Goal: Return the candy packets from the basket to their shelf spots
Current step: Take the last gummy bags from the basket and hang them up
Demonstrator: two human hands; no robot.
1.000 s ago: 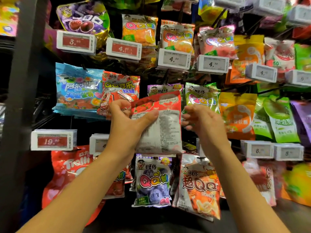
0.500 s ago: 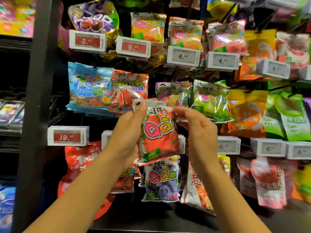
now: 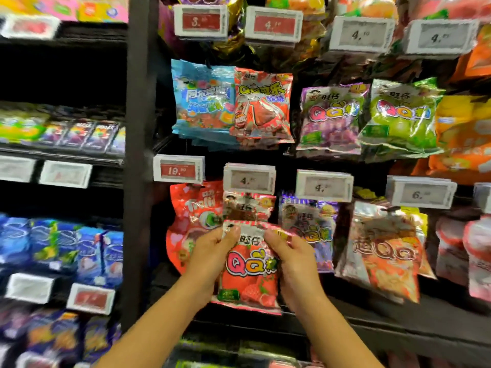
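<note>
We hold red packet (image 3: 251,264) by top corners: left hand (image 3: 210,257) pinches left corner, right hand (image 3: 297,261) pinches right, fingers of both clenched on foil

Packet hangs in front of lower row, just below grey tag (image 3: 249,178), overlapping same-brand packet (image 3: 248,207) on that hook; hook itself hidden

Step in hand, we judge: rehang. We lift packet, keep top edge level and taut, line its hole with hook tip under tag, slide back, release only once seated

Basket not in view

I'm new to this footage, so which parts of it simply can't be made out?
- Basket: outside the head view.
- Hook under the 4 price tag: hidden behind it.
- Hanging packet: print blurred, lower half behind the strawberry packet pinched by left hand and right hand.
</note>
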